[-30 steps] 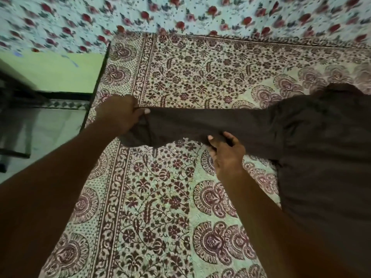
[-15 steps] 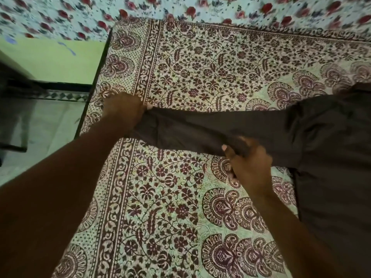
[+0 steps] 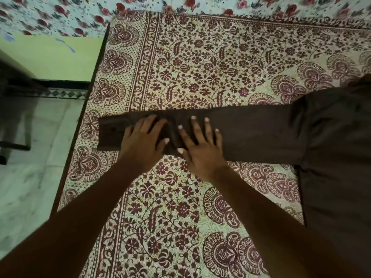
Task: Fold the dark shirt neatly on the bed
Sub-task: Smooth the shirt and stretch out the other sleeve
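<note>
A dark brown cloth shirt (image 3: 333, 149) lies on the bed (image 3: 86, 109). Its body is spread at the right side of the view and one long sleeve (image 3: 261, 133) is stretched flat to the left across a cream bedsheet printed with maroon flowers and paisley borders (image 3: 200, 63). The cuff end of the sleeve stops near the bed's dark left edge. Both hands rest on the sleeve, side by side, towards its cuff half. The left hand (image 3: 141, 141) lies palm down with its fingers straight and a little spread; its grip is fully open and has hold of nothing, the palm only pressing the cloth onto the sheet. The right hand (image 3: 200, 149) lies just beside it, thumbs close together, fingers fanned and flat; its grip is likewise open, pressing rather than pinching. A few small creases of cloth show between the two hands. Bare forearms reach in from the bottom of the view. Left of the bed there is a pale marbled tile floor (image 3: 30, 187), a light green wall (image 3: 50, 59) with a dark skirting band, and a dark, blurred furniture frame (image 3: 14, 145). A pale fabric with red roses (image 3: 60, 15) runs along the top.
</note>
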Demonstrator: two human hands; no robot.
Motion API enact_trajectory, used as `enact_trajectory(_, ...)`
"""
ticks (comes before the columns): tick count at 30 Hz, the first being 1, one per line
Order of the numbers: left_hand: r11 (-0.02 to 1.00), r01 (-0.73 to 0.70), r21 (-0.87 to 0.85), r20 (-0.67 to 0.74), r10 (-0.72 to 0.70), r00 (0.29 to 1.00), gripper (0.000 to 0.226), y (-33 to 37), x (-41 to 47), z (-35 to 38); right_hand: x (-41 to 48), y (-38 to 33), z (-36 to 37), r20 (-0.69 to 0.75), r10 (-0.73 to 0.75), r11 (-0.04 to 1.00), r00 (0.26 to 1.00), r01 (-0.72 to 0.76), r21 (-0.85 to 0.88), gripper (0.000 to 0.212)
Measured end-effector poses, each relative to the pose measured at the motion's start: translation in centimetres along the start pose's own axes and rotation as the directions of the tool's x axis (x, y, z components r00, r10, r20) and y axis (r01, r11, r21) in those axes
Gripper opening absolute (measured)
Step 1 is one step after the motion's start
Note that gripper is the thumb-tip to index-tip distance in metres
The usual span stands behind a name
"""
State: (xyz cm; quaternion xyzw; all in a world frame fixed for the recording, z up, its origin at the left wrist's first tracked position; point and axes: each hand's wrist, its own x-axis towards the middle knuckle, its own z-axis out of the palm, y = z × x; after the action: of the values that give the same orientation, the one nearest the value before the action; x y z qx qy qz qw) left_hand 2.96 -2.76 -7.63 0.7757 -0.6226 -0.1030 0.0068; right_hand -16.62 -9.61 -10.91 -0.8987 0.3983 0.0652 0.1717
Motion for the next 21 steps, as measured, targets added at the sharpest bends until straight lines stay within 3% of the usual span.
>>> enact_trajectory(2,0.999,0.042,-0.019,0.007,-0.042,0.999,0.064,-1.3,-1.7,1.5,0.1,-0.5,-0.3,-0.037,-0.106,0.994,0.994,0.106,0.0,0.063)
enact_trajectory(3,0.998,0.061,-0.029,0.001,-0.061,0.998,0.066,-2.0,-2.1,2.0,-0.2,-0.2,-0.5,-0.111,-0.064,0.998,0.992,0.067,0.021,0.063)
enact_trajectory(6,0.993,0.104,-0.053,0.026,-0.103,0.994,0.071,-2.5,-2.2,2.1,-2.0,3.5,-1.1,-0.322,0.326,0.944,0.889,-0.291,0.154,0.068)
enact_trajectory(8,0.989,0.132,-0.071,0.053,-0.128,0.99,0.073,-2.0,-1.8,1.8,-3.7,6.5,-0.5,-0.314,0.578,0.816,0.753,-0.532,0.225,0.073)
enact_trajectory(10,0.98,0.184,-0.08,0.074,-0.178,0.981,0.071,-1.0,-1.4,1.2,-4.8,7.9,0.3,-0.263,0.671,0.741,0.693,-0.636,0.214,0.077)
enact_trajectory(12,0.97,0.228,-0.085,0.055,-0.224,0.973,0.069,0.6,-1.0,0.7,-4.6,7.9,0.7,-0.236,0.556,0.83,0.797,-0.543,0.126,0.076)
enact_trajectory(14,0.98,0.173,-0.095,-0.017,-0.176,0.984,0.068,3.3,-0.8,0.2,-3.7,7.5,0.3,-0.192,0.266,0.963,0.945,-0.269,0.015,0.07)
enact_trajectory(16,0.988,0.058,-0.14,-0.049,-0.065,0.997,0.065,6.3,-0.4,0.3,-3.1,7.6,-0.3,-0.156,0.037,0.999,0.987,-0.039,-0.014,0.061)
enact_trajectory(17,0.985,0.006,-0.171,-0.046,-0.014,0.999,0.064,8.0,-0.2,0.4,-3.4,7.9,-0.6,-0.184,0.034,0.999,0.982,-0.028,0.033,0.059)
enact_trajectory(19,0.976,-0.048,-0.21,0.015,0.052,0.999,0.064,11.1,0.2,1.0,-5.2,9.2,-1.1,-0.329,0.226,0.966,0.917,-0.167,0.199,0.057)
enact_trajectory(21,0.987,-0.028,-0.161,0.094,0.043,0.995,0.066,13.9,0.4,1.9,-7.9,11.5,-1.6,-0.475,0.475,0.879,0.741,-0.375,0.294,0.057)
